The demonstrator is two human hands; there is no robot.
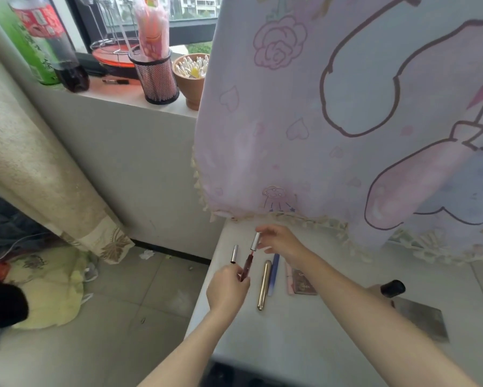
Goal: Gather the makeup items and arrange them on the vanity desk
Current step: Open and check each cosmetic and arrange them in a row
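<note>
Left hand (227, 286) fingers clamped on dark red lip-gloss tube (246, 267); right hand (280, 241) fingers pinching its silver cap (256, 241), above white table (304, 325). Right of fingers, already aligned: gold tube (264, 286), blue pen-like stick (273, 272), pink palette (300, 282). Gloss unplaced.

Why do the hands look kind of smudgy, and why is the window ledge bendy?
Head view: the right hand and left hand are motion-blurred around the lip gloss; the wide-angle lens curves the window ledge; soft daylight comes through the window, so shadows are faint.
</note>
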